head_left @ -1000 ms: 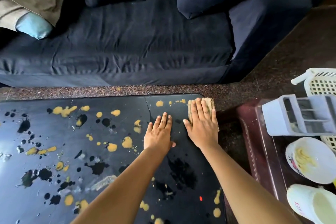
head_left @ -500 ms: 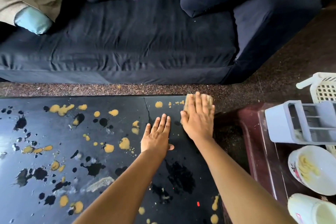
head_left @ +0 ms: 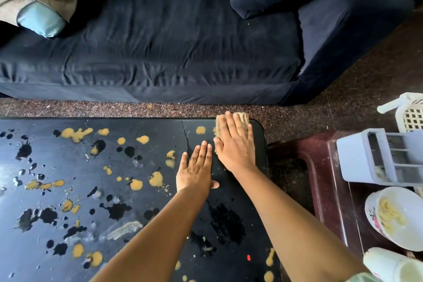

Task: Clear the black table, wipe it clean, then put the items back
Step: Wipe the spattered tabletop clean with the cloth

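The black table (head_left: pixel 68 190) fills the lower left and is spattered with yellow blobs and dark splashes. My right hand (head_left: pixel 235 144) lies flat, fingers straight, pressing a tan cloth (head_left: pixel 243 120) onto the table's far right corner; most of the cloth is hidden under the hand. Just to its left, my left hand (head_left: pixel 196 169) rests flat on the tabletop with fingers together, holding nothing.
A dark blue sofa (head_left: pixel 183 52) runs along the far side, with a strip of speckled floor between. To the right stands a dark red side table (head_left: pixel 325 178) bearing a grey rack (head_left: pixel 375 155), a white bowl (head_left: pixel 393 217), a white cup (head_left: pixel 391 265) and a white basket (head_left: pixel 409 112).
My right hand has pushed the cloth farther from me toward the table's far right corner. The left hand stays flat in about the same spot.
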Tool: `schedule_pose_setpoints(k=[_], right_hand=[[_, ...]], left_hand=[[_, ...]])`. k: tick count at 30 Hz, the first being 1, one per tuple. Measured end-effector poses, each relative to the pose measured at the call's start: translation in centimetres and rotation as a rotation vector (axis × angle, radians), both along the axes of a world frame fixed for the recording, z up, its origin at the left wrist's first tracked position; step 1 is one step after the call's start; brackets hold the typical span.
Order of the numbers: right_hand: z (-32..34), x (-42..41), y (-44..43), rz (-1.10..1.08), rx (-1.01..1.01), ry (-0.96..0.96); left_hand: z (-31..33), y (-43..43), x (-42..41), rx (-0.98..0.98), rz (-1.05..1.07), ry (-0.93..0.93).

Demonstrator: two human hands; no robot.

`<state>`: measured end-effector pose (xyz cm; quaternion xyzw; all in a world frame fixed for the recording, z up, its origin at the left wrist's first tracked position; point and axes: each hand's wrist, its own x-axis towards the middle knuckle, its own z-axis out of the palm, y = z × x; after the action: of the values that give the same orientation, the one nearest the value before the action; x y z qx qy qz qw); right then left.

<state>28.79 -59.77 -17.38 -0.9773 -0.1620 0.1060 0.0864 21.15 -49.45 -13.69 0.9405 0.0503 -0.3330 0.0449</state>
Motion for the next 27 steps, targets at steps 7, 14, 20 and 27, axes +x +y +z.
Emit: schedule_pose_setpoints(k=[7, 14, 20, 27], right_hand=[[-0.2, 0.3, -5.3, -0.192, -0.059, -0.044], [0.3, 0.2, 0.0, 0.065, -0.004, 0.018], [-0.4, 0.3, -5.5, -0.243, -0.046, -0.021], [0.0, -0.6, 0.4, 0.099, 0.015, 0.001]], left_hand=[[0.0, 0.1, 0.1, 0.005, -0.004, 0.005], [0.0, 0.2, 0.0, 0.002, 0.007, 0.006], [0.0, 0.3, 0.0, -0.004, 0.006, -0.005], [-0.1, 0.3, -0.1, 0.013, 0.01, -0.002]])
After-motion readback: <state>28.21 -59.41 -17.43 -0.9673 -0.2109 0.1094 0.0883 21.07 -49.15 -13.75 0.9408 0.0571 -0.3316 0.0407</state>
